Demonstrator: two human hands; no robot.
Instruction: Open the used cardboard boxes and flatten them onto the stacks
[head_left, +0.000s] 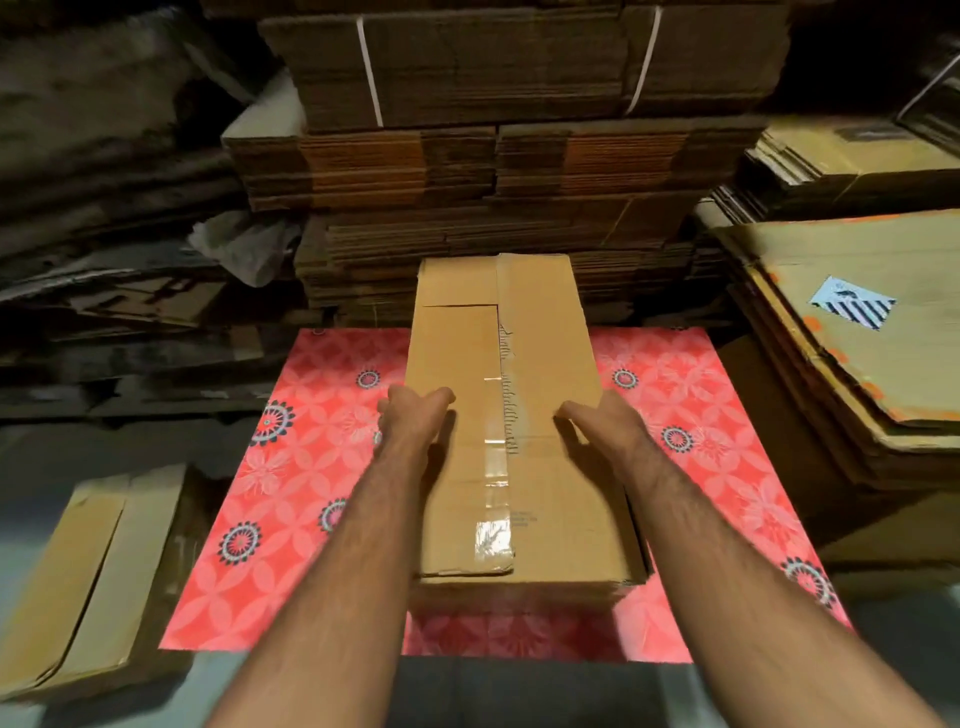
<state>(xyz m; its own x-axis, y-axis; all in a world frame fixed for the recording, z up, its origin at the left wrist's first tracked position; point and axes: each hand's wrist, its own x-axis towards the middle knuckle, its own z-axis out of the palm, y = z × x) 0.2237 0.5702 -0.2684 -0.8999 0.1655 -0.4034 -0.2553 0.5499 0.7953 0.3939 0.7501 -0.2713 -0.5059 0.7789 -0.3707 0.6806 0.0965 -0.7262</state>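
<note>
Both hands, left hand (413, 410) & right hand (597, 421), grip the box (545, 364) sides mid-frame, fingers hidden behind edges; we'd press evenly, keeping it square on the stack.

- The flattened box (511, 415) is made of matt brown corrugated cardboard, sealed along its seam with glossy clear tape (493, 499).
- Beneath the box, a smooth pink floral sheet (291, 499) is seen, faintly sheened.
- Behind the box, bundled cardboard stacks (498, 73) are bound with white plastic straps (371, 73).
</note>
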